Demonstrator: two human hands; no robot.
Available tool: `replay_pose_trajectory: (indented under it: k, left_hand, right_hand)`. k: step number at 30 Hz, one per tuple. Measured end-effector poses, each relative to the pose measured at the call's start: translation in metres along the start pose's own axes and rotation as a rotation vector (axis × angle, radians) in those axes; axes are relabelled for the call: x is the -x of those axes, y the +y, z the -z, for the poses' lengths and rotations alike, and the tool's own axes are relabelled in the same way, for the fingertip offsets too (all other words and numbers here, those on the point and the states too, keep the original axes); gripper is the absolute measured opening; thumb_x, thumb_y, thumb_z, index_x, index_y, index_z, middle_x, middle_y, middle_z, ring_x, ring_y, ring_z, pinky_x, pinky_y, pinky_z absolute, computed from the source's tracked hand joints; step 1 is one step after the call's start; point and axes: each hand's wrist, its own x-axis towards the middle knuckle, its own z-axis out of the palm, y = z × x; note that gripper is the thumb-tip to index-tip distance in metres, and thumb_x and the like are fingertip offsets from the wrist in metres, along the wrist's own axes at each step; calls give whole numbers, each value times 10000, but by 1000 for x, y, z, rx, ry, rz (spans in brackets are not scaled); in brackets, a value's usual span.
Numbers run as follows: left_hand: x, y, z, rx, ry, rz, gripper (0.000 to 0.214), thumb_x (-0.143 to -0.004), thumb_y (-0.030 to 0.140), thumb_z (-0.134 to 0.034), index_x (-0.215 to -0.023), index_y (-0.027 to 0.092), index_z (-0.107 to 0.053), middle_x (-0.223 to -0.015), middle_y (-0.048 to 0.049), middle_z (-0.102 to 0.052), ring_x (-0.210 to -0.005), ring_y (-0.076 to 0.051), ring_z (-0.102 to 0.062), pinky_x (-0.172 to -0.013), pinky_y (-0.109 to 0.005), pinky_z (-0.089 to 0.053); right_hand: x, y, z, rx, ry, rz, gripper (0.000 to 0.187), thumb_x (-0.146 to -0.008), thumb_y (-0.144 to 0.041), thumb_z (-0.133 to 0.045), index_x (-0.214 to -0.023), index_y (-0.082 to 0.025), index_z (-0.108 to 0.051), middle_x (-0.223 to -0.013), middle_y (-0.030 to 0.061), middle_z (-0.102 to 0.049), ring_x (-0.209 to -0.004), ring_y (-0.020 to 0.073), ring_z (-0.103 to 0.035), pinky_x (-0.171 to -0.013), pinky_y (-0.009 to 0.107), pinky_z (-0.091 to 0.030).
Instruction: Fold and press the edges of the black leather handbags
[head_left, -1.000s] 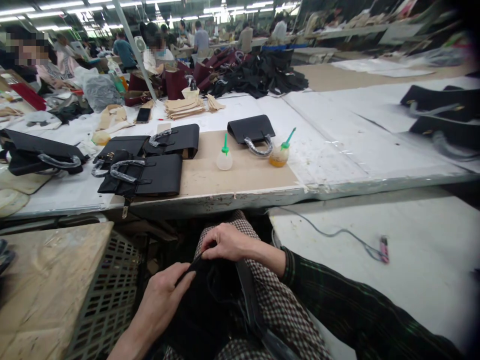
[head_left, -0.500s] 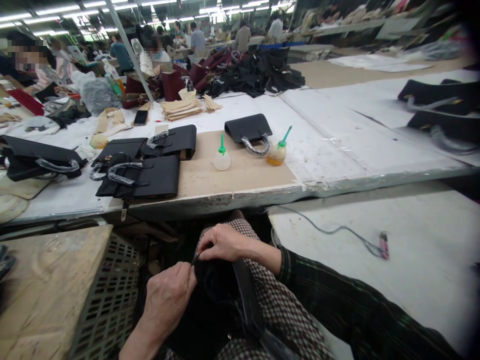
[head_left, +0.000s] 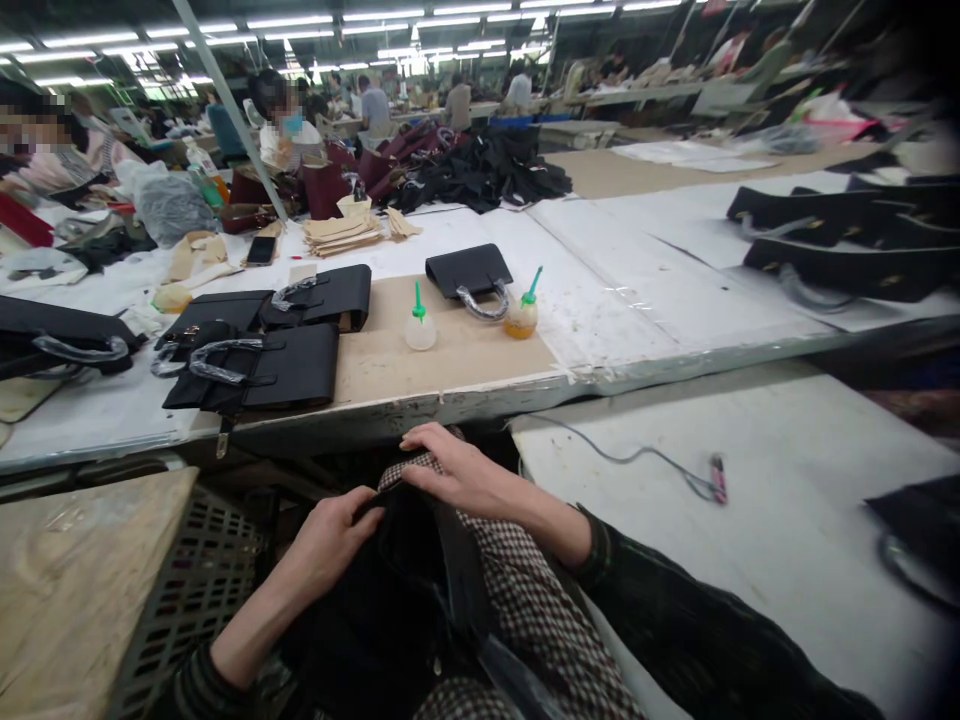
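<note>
A black handbag [head_left: 352, 610] lies on my lap, its mouth facing up and a plastic-wrapped handle [head_left: 506, 665] hanging at its near right side. My left hand [head_left: 330, 540] pinches the far left rim of the bag between thumb and fingers. Just beyond that rim, my right hand [head_left: 461, 470] has its fingers stretched out and apart from the thumb, which is close to the bag's edge. The checked cloth [head_left: 517, 580] over my legs shows under the bag. Dark depth hides the bag's inside.
On the bench [head_left: 600, 270] ahead are several black handbags [head_left: 300, 360], a clear glue bottle [head_left: 421, 328] and an amber glue bottle [head_left: 520, 316]. A plastic crate [head_left: 202, 570] stands at my left. A side table [head_left: 645, 430] at right bears a cord and a small pink tool [head_left: 718, 478].
My right hand has let go of the bag's edge and spread its fingers. My left hand has shifted slightly along the rim. The view has turned a little to the right.
</note>
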Motion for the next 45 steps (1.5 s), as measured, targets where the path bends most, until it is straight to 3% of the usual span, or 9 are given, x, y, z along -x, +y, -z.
replay_pose_trajectory:
  k: [6,8,13,17,20,24,26,34,45]
  left_hand:
    - [-17,15,-11,6,-85,-37,306,-867,397,-487,-846,181,-703,-785,-6,-700,-764,-209,-627,-650,-247,-433]
    - [-25,21,-12,11,-128,-50,306,-852,383,-491,-828,174,-712,-772,-5,-702,-774,-217,-629,-657,-249,-440]
    - [-31,33,20,-9,-233,-61,267,-805,379,-563,-750,166,-715,-710,15,-690,-715,-205,-612,-651,-246,-449]
    - [-21,42,48,-36,-483,-11,206,-773,361,-619,-796,194,-738,-750,32,-708,-738,-203,-630,-674,-238,-473]
    - [-16,39,40,-25,-642,-11,183,-734,264,-620,-872,217,-731,-865,25,-729,-843,-227,-659,-745,-256,-505]
    - [-21,31,15,205,-532,-114,569,-732,186,-621,-1291,269,-552,-1316,-20,-608,-1250,-240,-526,-1091,-348,-368]
    - [-25,32,9,241,-512,-116,578,-767,223,-648,-1323,279,-502,-1362,-28,-565,-1281,-230,-495,-1114,-345,-332]
    - [-44,40,-3,4,-466,-150,209,-862,421,-600,-939,230,-639,-903,31,-645,-854,-186,-571,-765,-252,-432]
    - [-51,29,-4,197,-537,-176,181,-828,330,-636,-699,203,-624,-1056,4,-645,-980,-197,-583,-900,-278,-403]
  right_hand:
    - [113,-54,-16,85,100,-58,969,-740,-501,-750,-1533,-273,-241,-1544,137,-305,-1407,369,-312,-1133,527,-352]
    - [126,-51,-29,114,170,-158,938,-758,-415,-740,-1534,-275,-231,-1507,148,-345,-1357,373,-376,-1095,540,-391]
    - [129,-18,1,-57,287,-315,658,-828,-150,-544,-1451,-236,-350,-1101,70,-597,-986,210,-591,-942,411,-485]
    - [136,7,37,-312,132,-259,721,-799,-127,-573,-1463,-241,-315,-1010,21,-592,-901,165,-589,-852,335,-491]
    - [135,25,37,-339,55,-267,682,-784,-127,-584,-1428,-235,-386,-1011,18,-587,-888,160,-577,-799,307,-486]
    - [129,41,27,-290,50,-305,630,-792,-140,-581,-1399,-223,-435,-1046,30,-594,-911,172,-574,-786,305,-482]
    - [127,43,27,-295,36,-306,629,-796,-145,-582,-1402,-225,-436,-1076,36,-596,-935,179,-578,-798,308,-482]
    - [112,35,38,-342,-60,-310,453,-815,-223,-645,-1262,-220,-573,-1159,41,-626,-1040,195,-585,-898,324,-476]
    - [100,27,27,-143,122,-314,247,-821,-285,-703,-1057,-231,-656,-1015,2,-671,-938,167,-608,-846,276,-463]
